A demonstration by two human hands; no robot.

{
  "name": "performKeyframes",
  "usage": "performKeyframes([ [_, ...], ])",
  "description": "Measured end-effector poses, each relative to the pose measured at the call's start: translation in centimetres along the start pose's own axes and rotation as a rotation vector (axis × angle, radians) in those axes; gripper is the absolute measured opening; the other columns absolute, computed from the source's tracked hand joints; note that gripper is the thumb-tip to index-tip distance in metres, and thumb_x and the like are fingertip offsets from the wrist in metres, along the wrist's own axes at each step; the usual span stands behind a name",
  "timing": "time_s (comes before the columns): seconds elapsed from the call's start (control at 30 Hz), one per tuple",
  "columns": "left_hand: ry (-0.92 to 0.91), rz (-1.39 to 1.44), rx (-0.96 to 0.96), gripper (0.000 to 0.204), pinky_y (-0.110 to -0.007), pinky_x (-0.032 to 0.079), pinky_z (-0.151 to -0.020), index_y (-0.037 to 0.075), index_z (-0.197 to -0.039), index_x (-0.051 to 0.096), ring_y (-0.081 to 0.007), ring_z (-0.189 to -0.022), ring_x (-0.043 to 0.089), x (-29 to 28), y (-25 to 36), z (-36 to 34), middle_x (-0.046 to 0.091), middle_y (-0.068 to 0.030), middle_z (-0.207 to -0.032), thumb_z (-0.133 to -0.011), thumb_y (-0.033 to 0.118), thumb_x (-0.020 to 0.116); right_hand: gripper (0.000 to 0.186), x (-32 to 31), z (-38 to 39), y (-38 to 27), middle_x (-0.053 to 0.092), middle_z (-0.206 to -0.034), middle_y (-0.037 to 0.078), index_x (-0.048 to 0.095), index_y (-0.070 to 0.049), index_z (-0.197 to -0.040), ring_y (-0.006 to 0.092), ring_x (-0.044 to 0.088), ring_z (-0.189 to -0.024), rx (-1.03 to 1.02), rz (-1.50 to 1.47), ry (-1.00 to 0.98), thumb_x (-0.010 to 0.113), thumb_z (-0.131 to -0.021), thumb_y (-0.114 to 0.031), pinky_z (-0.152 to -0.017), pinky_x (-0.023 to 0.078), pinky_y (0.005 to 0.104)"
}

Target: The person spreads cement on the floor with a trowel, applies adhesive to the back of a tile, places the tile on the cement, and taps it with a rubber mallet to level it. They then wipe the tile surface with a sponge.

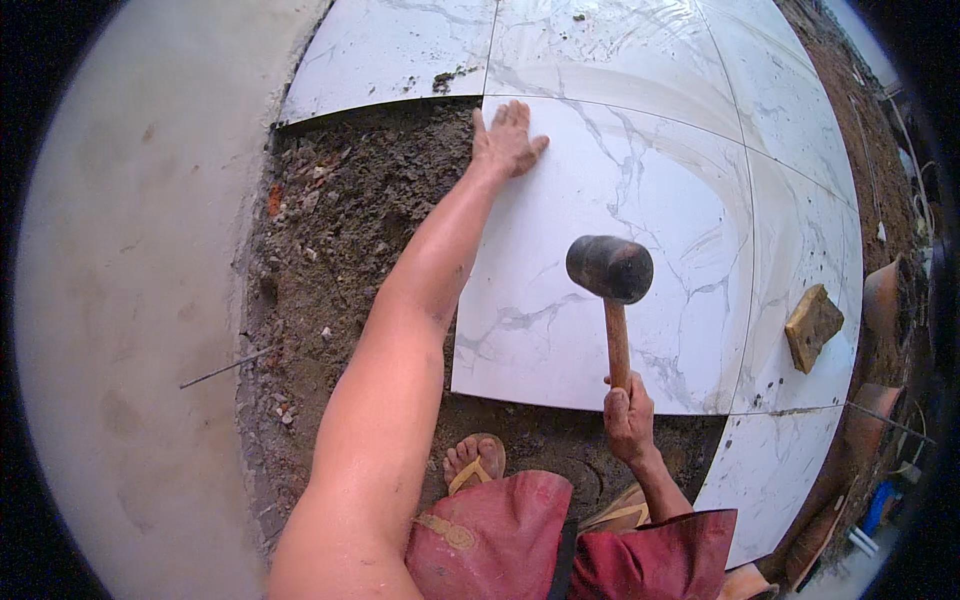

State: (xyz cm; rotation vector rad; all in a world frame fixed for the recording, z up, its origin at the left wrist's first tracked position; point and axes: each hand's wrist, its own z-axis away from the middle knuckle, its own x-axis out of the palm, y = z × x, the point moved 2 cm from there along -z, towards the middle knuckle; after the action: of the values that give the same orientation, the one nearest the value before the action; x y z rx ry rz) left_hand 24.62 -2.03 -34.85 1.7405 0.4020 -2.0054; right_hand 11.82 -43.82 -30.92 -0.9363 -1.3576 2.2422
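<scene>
On the far left I see a smooth pale grey concrete wall surface (130, 300), curving with the lens. Beside it runs a strip of dark, lumpy mortar bed (340, 230) with small stones and a reddish brick chip in it, and a thin metal rod (230, 367) lies across its left edge.

My left hand (507, 140) reaches out along a straight forearm and lies flat, fingers spread and unclenched, on the upper left corner of the large white marble-patterned floor tile (620, 200) — gripping nothing, just pressing on the surface. That tile sits on the mortar bed, its top edge lined up just beside the row of already laid white tiles (600, 50) above it, and its right edge against more tiles on the right.

Below, a foot in a tan sandal (475, 462) rests on the mortar, just above dark red shorts (500, 540).

My right hand (628, 420) is clenched around the lower end of the wooden handle of a black rubber mallet (610, 268) — the head hangs over the middle of the tile; whether it touches I cannot tell.

Further right, a yellowish rectangular block (812, 326) lies on a neighbouring tile, with bare earth beyond.
</scene>
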Motion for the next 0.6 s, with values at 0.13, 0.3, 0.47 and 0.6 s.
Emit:
performKeyframes([
  [0.13, 0.006, -0.056, -0.071, 0.070, -0.055, 0.001, -0.115, 0.008, -0.150, 0.017, -0.0253, -0.145, 0.016, -0.2, -3.3, -3.1, 0.015, -0.0084, -0.157, -0.095, 0.050, 0.029, 0.042, 0.6, -0.3, 0.1, 0.042, -0.059, -0.005, 0.050, -0.002, -0.108, 0.0046, 0.040, -0.049, 0.016, -0.080, 0.006, 0.041, -0.099, -0.042, -0.045, 0.033, 0.0234],
  [0.3, 0.046, -0.134, -0.067, 0.065, -0.061, 0.002, -0.113, 0.008, -0.148, 0.024, -0.0281, -0.144, 0.018, -0.6, -3.7, -1.7, 0.021, -0.0082, -0.156, -0.095, 0.045, 0.033, 0.046, 0.6, -1.9, -1.8, 0.041, -0.059, -0.005, 0.049, -0.001, -0.109, 0.0046, 0.040, -0.050, -0.040, -0.094, 0.013, 0.042, -0.098, -0.045, -0.044, 0.032, 0.0227],
  [0.47, -0.036, -0.289, 0.133, 0.065, -0.066, 0.005, -0.110, 0.008, -0.145, 0.031, -0.0276, -0.142, 0.023, -2.0, -4.2, 3.1, 0.029, -0.0088, -0.153, -0.092, 0.042, 0.045, 0.033, -0.5, -3.6, -5.0, 0.054, -0.067, 0.012, 0.051, 0.001, -0.104, 0.0234, 0.054, -0.053, -0.328, -0.100, 0.063, 0.045, -0.096, -0.031, -0.051, 0.044, 0.0369],
  [0.6, -0.184, -0.351, 0.249, 0.080, -0.065, 0.002, -0.112, 0.010, -0.147, 0.029, -0.0270, -0.143, 0.020, -2.3, -5.5, 9.2, 0.028, -0.0070, -0.153, -0.084, 0.048, 0.060, 0.024, 0.9, -4.0, -4.9, 0.057, -0.073, 0.019, 0.047, 0.000, -0.106, 0.0361, 0.058, -0.059, -0.403, 0.066, 0.004, 0.045, -0.095, -0.021, -0.055, 0.046, 0.0406],
])
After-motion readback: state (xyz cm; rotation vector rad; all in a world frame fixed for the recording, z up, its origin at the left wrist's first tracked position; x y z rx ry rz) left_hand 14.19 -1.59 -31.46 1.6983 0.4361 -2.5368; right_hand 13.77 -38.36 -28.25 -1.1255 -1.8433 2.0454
